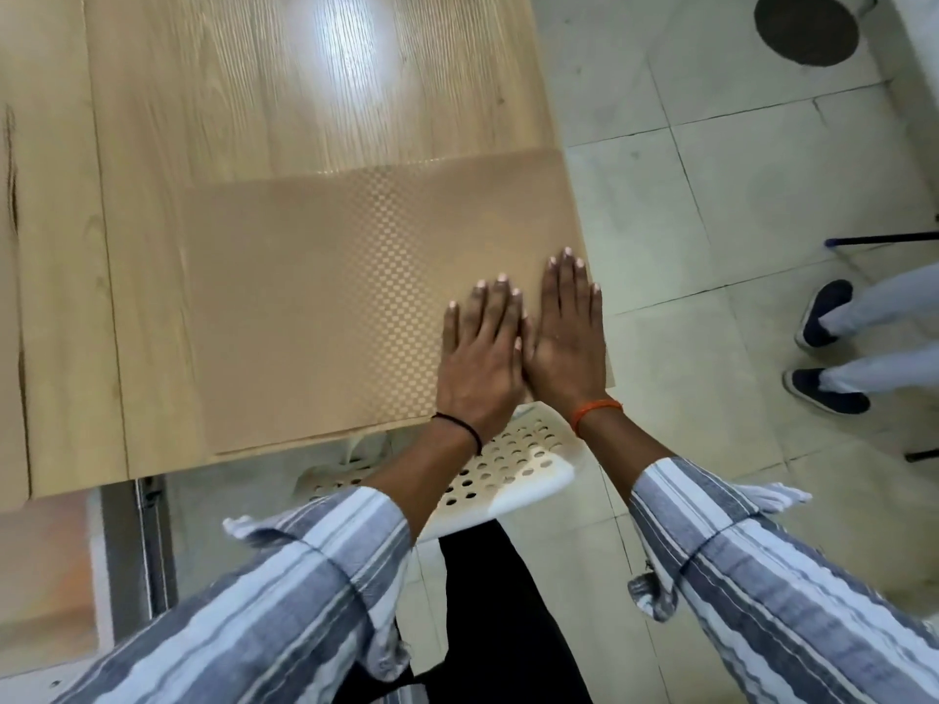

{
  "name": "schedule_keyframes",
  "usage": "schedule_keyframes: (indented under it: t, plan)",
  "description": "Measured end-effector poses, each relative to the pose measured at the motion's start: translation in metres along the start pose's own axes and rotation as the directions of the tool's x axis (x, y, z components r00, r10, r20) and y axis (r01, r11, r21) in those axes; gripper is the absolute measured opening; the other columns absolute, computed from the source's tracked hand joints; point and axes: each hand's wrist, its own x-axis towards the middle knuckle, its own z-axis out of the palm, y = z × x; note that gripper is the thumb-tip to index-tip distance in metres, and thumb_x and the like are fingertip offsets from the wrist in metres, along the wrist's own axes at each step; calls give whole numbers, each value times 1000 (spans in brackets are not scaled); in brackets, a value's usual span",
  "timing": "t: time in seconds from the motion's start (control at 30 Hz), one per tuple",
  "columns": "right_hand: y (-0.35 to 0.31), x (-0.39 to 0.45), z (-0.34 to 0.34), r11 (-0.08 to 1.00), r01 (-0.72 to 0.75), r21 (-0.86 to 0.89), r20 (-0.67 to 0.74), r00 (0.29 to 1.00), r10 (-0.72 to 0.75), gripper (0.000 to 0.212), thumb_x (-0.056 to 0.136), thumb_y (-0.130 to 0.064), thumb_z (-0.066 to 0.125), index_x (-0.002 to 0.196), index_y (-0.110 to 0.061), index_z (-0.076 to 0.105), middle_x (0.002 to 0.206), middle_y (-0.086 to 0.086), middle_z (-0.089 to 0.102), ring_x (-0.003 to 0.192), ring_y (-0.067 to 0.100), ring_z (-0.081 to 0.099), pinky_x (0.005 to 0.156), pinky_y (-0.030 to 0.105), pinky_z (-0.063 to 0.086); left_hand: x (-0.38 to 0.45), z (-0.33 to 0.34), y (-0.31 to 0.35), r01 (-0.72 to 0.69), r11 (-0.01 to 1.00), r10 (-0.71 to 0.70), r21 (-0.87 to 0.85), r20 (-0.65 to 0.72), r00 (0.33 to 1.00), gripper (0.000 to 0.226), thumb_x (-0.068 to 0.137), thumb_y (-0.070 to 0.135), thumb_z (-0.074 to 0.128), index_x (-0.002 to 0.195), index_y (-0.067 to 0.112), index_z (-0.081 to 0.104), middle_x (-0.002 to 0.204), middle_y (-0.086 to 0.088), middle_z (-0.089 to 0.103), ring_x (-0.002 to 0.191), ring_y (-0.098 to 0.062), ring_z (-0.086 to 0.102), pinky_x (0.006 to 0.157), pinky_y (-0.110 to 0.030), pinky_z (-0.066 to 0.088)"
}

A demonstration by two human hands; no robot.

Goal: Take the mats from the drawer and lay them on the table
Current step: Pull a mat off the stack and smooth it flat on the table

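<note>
Tan and checker-textured, the mat lies flat on the wooden table, its right edge flush with or perhaps just over the table's right edge; blur makes that hard to judge. Both hands press palm-down on its near right corner, fingers spread flat, gripping nothing: left hand and right hand side by side, thumbs touching. Bare tabletop stretches beyond and left of the mat. A white perforated chair sits below the near edge.

Hands on mat, mat on table
</note>
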Motion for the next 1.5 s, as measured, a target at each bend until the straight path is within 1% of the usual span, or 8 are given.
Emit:
schedule_keyframes:
  t: [0.2, 0.4, 0.63, 0.87, 1.03, 1.2, 1.33, 1.5]
  plan:
    - [-3, -4, 5, 998, -27, 58, -38, 999, 29, 59, 103, -28, 25, 156, -4, 15, 165, 14, 10, 153, 25, 8, 125, 42, 8, -6, -2, -32, -8, 997, 7, 71, 5, 1000, 61, 100, 37, 28, 156, 19, 14, 164, -3, 5, 151, -22, 0, 121, -45, 6]
    - [-4, -5, 4, 995, 11, 103, -56, 998, -5, 57, 104, -26, 28, 156, -4, 17, 165, 14, 12, 153, 26, 9, 124, 43, 10, -51, -46, -146, 308, 948, -297, 84, -122, 947, 61, 101, 41, 26, 156, 26, 3, 164, 0, -6, 151, -19, -7, 121, -47, 5]
    - [-11, -5, 3, 994, -19, 109, -25, 999, 22, 61, 101, -27, 26, 156, -5, 13, 165, 15, 9, 153, 29, 7, 123, 50, 11, -69, -58, -175, 380, 924, -370, 39, -161, 915, 62, 100, 38, 30, 156, 26, 6, 164, 0, -2, 151, -18, -5, 121, -45, 5]
    - [-139, -21, 13, 912, 378, 158, 105, 912, -396, 66, 101, -37, 33, 158, -9, 11, 166, 11, 3, 154, 26, 0, 124, 49, 4, -68, -54, -178, 386, 921, -372, 48, -186, 910, 58, 100, 30, 30, 156, 28, 11, 164, 3, 3, 151, -18, -2, 121, -46, 6]
    - [-144, -16, 16, 902, 400, 161, 126, 899, -420, 65, 102, -41, 35, 158, -20, 11, 167, 4, 1, 154, 22, -2, 123, 49, 5, -75, -57, -189, 440, 898, -433, -8, -199, 879, 57, 101, 28, 31, 155, 32, 13, 164, 5, 2, 151, -16, -3, 121, -44, 5]
    - [-113, -8, 8, 931, 341, 129, 123, 926, -356, 68, 99, -44, 40, 158, -28, 9, 167, 3, -2, 154, 22, -4, 123, 52, 6, -82, -72, -210, 372, 925, -352, 75, -194, 915, 55, 99, 30, 36, 153, 26, 24, 162, 1, 19, 148, -19, 17, 116, -40, 19]
    - [-114, -9, 8, 933, 339, 118, 108, 930, -352, 68, 98, -44, 42, 158, -28, 13, 167, 3, 1, 154, 23, 0, 122, 53, 8, -41, -92, -211, 381, 922, -361, 71, -199, 911, 49, 94, 34, 37, 136, 13, 49, 141, -10, 48, 126, -30, 45, 101, -42, 31]
    - [-115, -8, 7, 936, 332, 116, 100, 934, -344, 70, 96, -43, 44, 158, -28, 15, 167, 3, 3, 154, 22, 2, 122, 52, 9, 59, -96, -170, 157, 987, -156, 35, -44, 987, 57, 99, 35, 32, 152, 15, 26, 161, -4, 19, 148, -24, 15, 119, -44, 10]
